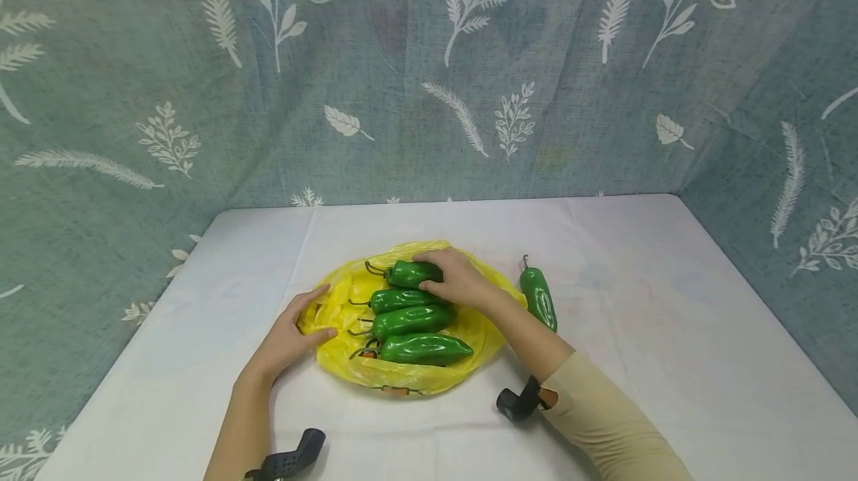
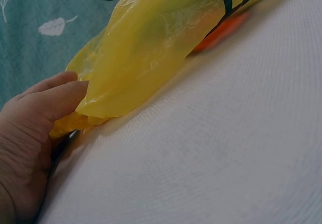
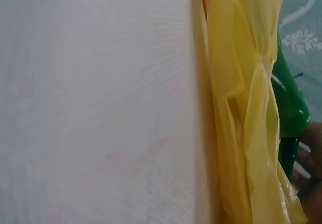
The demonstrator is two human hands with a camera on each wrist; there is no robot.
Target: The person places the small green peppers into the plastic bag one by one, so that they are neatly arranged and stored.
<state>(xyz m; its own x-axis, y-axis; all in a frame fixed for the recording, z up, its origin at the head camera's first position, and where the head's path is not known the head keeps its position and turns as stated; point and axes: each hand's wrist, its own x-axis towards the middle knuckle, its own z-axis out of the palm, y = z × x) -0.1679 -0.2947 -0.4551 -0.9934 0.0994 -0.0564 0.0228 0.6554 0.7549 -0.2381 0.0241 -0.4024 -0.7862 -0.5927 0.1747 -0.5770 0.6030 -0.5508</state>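
Observation:
A crumpled yellow plastic bag [image 1: 488, 332] lies spread on the table, with several glossy green peppers on it, side by side, dark curved stems to the left. My right hand [image 1: 459, 278] grips the farthest green pepper [image 1: 407, 273] by its right end. In the right wrist view, the fingers [image 3: 316, 146] show behind the bag's raised edge, at a pepper's tip. My left hand [image 1: 290, 336] rests at the bag's left edge, thumb and fingers spread apart and touching the plastic. The left wrist view shows the thumb along the bag's fold.
Another green pepper [image 1: 538, 295] lies on the table just right of the bag. An orange patch with dark lines [image 1: 398, 391] shows at the bag's near edge. The white-covered table [image 1: 670, 332] is bordered behind and at the sides by leaf-patterned cloth [image 1: 402, 131].

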